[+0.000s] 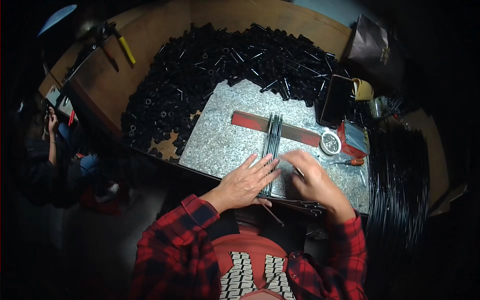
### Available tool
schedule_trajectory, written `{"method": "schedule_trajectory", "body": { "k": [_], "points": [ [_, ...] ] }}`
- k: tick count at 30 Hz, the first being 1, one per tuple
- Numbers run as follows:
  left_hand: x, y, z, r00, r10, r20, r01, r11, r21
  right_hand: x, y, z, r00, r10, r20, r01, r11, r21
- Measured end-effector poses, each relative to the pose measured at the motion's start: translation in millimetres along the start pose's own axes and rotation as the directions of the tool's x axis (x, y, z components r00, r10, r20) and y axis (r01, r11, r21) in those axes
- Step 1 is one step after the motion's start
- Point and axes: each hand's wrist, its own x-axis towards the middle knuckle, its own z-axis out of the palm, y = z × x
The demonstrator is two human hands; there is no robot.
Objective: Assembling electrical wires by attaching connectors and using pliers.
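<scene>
A bundle of thin black rods [273, 136] lies on the speckled grey slab, its far part resting across a red-and-brown bar [250, 121]. My left hand [245, 183] lies over the near part of the rods, fingers stretched out and slightly spread across them. Below its palm a thin dark strip [272, 214] juts past the slab's near edge. Just right of the rods, my right hand [312, 178] is curled, thumb and fingers close together and somewhat blurred. A small dark piece shows between them, but its kind is unclear.
Black tubular parts [200, 65] heap behind the slab [210, 145]. At right are a white cup of small metal bits [330, 143], a red box [354, 140], a screwdriver [356, 162], a dark phone-like slab [335, 100] and long black rods [400, 175]. Another person [52, 135] sits far left.
</scene>
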Motion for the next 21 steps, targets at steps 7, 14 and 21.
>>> {"method": "schedule_trajectory", "body": {
  "k": [7,14,21],
  "points": [
    [1,0,11,0.998,0.002,-0.069,0.0,1.0,0.017,84,85,11,0.99,-0.003,-0.143,-0.038,0.958,-0.283],
    [-2,-3,14,0.999,-0.002,-0.048,0.003,1.0,0.03,115,107,23,0.993,-0.029,-0.116,-0.004,0.963,-0.269],
    [-6,-6,10,0.997,0.008,-0.08,-0.006,1.0,0.022,113,98,22,0.969,-0.063,-0.24,-0.004,0.963,-0.269]
  ]
}}
